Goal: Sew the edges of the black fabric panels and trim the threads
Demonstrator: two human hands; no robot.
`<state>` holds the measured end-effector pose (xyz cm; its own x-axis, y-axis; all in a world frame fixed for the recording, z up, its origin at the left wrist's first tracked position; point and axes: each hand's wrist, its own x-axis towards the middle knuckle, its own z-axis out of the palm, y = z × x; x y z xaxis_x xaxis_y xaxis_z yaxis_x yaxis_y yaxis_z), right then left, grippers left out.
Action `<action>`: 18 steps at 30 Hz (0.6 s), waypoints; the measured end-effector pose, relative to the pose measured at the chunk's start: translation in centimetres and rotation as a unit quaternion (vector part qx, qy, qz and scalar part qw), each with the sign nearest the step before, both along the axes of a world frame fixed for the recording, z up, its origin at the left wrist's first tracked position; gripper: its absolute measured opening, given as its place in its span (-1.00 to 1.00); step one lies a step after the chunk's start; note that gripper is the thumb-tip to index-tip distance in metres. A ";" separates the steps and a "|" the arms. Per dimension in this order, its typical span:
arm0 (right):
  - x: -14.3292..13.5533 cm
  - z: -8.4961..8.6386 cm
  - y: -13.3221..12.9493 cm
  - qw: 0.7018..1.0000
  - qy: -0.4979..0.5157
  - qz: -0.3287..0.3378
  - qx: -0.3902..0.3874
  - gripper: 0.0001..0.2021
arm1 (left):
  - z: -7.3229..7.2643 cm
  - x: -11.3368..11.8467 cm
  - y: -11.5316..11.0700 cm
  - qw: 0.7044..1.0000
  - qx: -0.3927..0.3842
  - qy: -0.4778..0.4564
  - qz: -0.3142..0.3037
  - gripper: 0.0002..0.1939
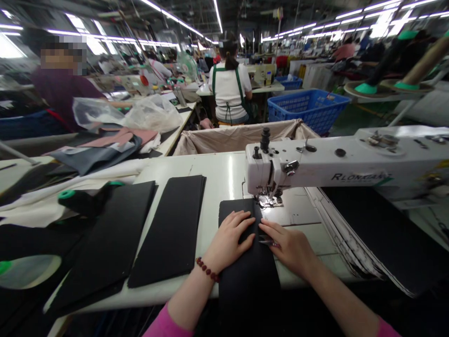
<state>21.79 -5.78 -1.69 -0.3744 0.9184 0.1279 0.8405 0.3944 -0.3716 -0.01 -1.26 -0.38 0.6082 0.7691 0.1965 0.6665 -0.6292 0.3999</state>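
Observation:
A black fabric panel (245, 276) lies under the sewing machine's presser foot (269, 200) at its upper right edge and hangs over the table's front. My left hand (231, 238) rests flat on the panel, fingers stretched out and slightly apart. By the panel's right edge, my right hand (291, 245) presses its fingertips close to the foot. Small thread snips (267, 241) are tucked in that hand, blades pointing left; its palm hides most of the handle. The white sewing machine (315, 164) stands just beyond both hands.
Two stacks of black panels, a nearer-middle stack (171, 224) and a left stack (112, 238), lie left. A pile of pale-edged panels (379, 234) sits right. Behind are a cloth-lined bin (224, 142), a blue basket (308, 107) and seated co-workers.

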 end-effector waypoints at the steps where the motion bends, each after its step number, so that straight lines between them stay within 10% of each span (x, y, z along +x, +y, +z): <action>1: 0.0 0.1 0.0 1.000 -0.003 -0.001 -0.002 -0.47 | 0.0 0.0 0.0 1.000 0.000 0.004 0.000 -0.59; 18: 0.1 0.2 0.0 1.000 -0.002 0.005 -0.015 -0.49 | -0.2 -0.1 0.3 1.000 -0.004 0.016 0.001 -0.57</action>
<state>21.85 -5.79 -1.44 -0.3842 0.9179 0.0992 0.8380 0.3918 -0.3799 -0.14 -0.95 -0.57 0.6126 0.7719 0.1696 0.6806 -0.6244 0.3834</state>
